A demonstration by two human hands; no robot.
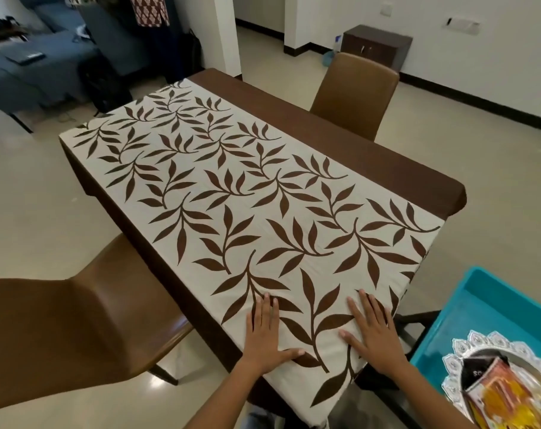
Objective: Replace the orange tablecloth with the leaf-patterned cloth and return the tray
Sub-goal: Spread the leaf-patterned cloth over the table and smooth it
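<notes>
Under both flat palms, the cloth (256,205) is lying spread over the table (340,131); left hand (264,331) and right hand (372,331) are smoothing it. Next, I judge, they are needing the tray (495,311) just right of the right hand

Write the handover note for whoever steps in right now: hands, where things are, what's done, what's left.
Left hand: flat, fingers straight, pressing the leaf cloth near the table's near end.
Right hand: also flat on the cloth, beside the left, holding nothing.
Leaf cloth: spread along the table; a bare strip of wood shows on the far right side.
Orange cloth: not in view.
Tray: blue, off the table at lower right, carrying a silver plate with packets.
Done: leaf cloth laid.
Left: finish smoothing, then return the tray to the table.
</notes>
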